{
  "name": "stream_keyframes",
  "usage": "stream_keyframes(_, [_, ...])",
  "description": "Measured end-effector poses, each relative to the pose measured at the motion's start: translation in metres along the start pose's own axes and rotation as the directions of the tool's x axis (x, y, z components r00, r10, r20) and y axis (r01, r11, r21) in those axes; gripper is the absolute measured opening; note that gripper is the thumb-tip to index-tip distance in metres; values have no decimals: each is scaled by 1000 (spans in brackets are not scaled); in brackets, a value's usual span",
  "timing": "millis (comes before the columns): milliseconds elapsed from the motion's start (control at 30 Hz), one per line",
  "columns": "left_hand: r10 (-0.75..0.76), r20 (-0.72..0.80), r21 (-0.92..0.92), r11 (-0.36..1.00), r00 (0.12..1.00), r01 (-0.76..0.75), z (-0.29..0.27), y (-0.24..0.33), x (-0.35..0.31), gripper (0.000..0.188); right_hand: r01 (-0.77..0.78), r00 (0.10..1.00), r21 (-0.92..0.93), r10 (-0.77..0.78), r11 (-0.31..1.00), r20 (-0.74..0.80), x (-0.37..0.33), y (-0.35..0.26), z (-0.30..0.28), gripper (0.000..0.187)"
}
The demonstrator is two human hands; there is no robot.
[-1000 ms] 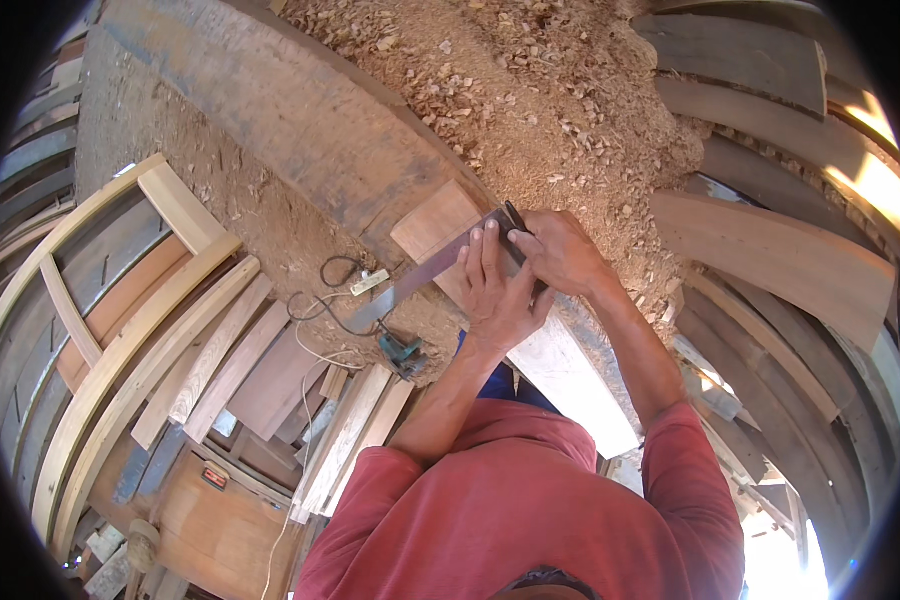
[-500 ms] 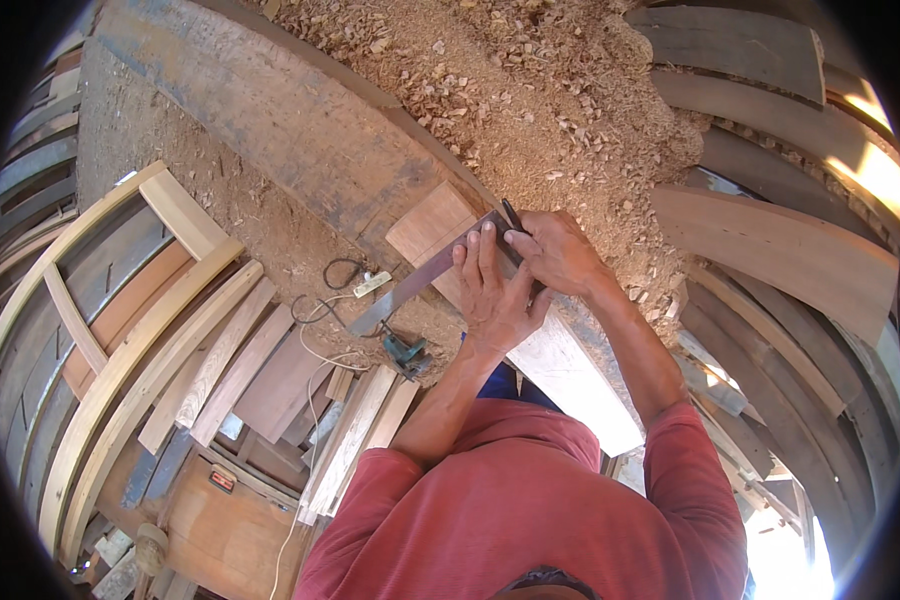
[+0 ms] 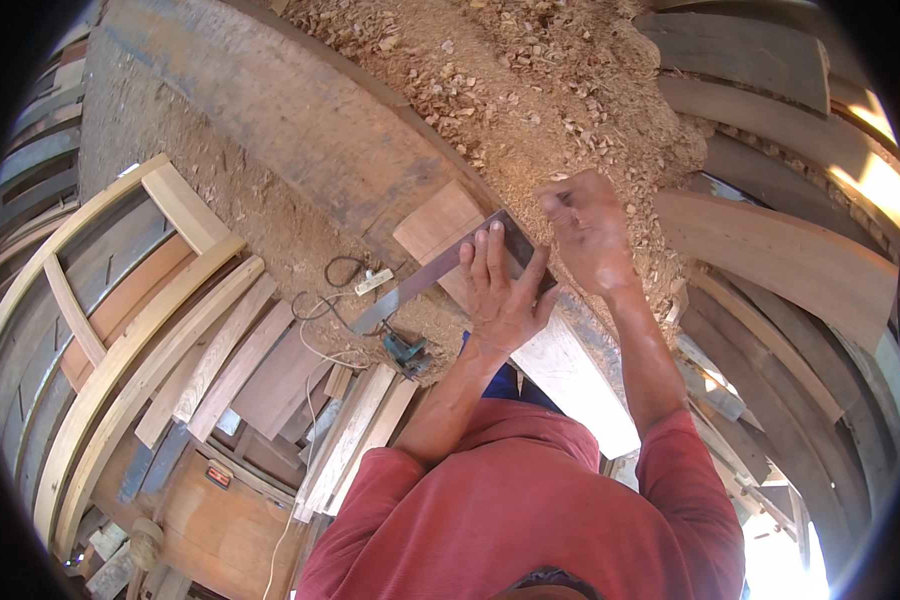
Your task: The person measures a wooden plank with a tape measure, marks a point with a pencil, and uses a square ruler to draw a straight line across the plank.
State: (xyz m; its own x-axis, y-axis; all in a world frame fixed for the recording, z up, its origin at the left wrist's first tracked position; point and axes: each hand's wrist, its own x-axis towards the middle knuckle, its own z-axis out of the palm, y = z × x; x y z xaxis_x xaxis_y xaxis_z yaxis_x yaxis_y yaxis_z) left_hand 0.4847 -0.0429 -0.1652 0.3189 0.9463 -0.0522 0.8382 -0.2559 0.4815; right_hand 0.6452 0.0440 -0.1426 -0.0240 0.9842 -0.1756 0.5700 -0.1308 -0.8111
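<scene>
A try square point(image 3: 432, 270) lies slantwise across a pale wooden board point(image 3: 438, 218), its blade reaching down to the left. My left hand point(image 3: 503, 302) is laid on the square near its corner, fingers spread and pressing from above. Off to the right, my right hand point(image 3: 592, 228) is lifted away from the square, its fingers curled and blurred by motion. A dark bit of the black pen point(image 3: 562, 199) seems to show between those fingers; the rest of it is hidden.
Below the board runs a long plank point(image 3: 270, 110) over sawdust and shavings point(image 3: 530, 70). A green power tool point(image 3: 405, 352) and a white socket strip point(image 3: 374, 281) with cords sit at left. Curved wooden frames point(image 3: 120, 380) and stacked timbers point(image 3: 780, 250) stand either side.
My right hand has drawn the black pen off the square's corner and swung up and to the right. The left hand and the square stay in place.
</scene>
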Motion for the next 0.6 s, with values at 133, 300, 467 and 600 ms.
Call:
stream_keyframes(133, [14,-31,-8,1000,999,-14,2,-2,0,54,-209,975,466,147,860,165,9,-30,-13,23])
stream_keyframes(300, [14,-21,-12,1000,1000,-15,3,-2,1,51,24,982,270,-74,963,175,10,-30,10,15])
stream_keyframes(467, [17,-39,-22,1000,999,-17,2,-3,0,51,123,967,168,-156,978,202,20,-31,4,15])
stream_keyframes(600, [9,18,21,1000,1000,-9,6,-5,-2,53,169,950,164,-205,972,234,21,-34,7,15])
